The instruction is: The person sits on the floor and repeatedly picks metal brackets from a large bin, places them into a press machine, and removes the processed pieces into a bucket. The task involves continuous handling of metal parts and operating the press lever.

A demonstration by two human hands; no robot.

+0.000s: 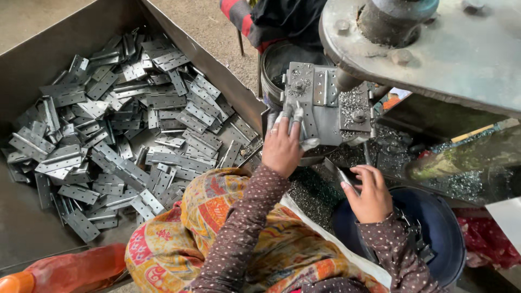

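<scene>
My left hand [282, 145] rests on the grey metal fixture [325, 103] of a press machine, its taped fingertips pinching a small metal hinge plate [298, 115] against the block. My right hand [370, 192] is lower and to the right, fingers curled around another hinge plate [344, 177] beside the machine base. Metal shavings [312, 192] lie between the hands. My sleeves are brown with white dots, and a patterned orange cloth [217, 217] covers my lap.
A large metal tray [32, 59] on the left holds several grey hinge plates [125, 130]. A dark round bucket [439, 228] sits under my right hand. The machine's heavy head [434, 49] overhangs at top right. Another person's dark clothing [282, 19] shows at the top.
</scene>
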